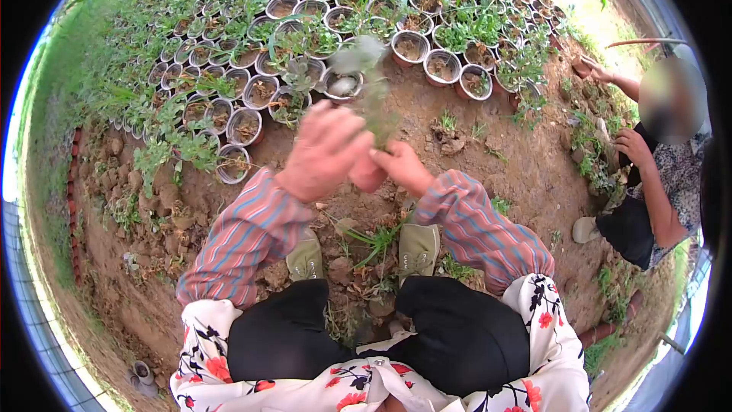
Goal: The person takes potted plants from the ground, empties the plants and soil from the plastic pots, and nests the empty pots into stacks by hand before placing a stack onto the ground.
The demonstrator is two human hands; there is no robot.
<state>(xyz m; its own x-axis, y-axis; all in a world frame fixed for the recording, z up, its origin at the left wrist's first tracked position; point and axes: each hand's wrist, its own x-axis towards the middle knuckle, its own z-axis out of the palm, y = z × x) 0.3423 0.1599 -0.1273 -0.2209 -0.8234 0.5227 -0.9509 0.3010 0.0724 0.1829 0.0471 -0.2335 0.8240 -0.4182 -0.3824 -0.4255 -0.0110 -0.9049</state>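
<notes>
In front of my knees, my right hand [404, 168] is closed, thumb and fingers pinched on the lower stems of a green plant [375, 111]. The plant stands upright from the fingers and is smeared by motion; its pale, whitish top [360, 54] blurs over the pots behind. My left hand [324, 149] is right beside it, its back toward me and its fingers blurred. Whether it grips anything cannot be made out. Just beyond it is a pot [341, 84] with something white inside.
Many soil-filled pots [442, 67] with green seedlings spread across the far ground. Clods and weeds [374, 240] lie between my shoes [418, 252]. At the right a crouching person [663, 160] reaches one hand [595, 69] toward the pots. A small pot [142, 371] lies at lower left.
</notes>
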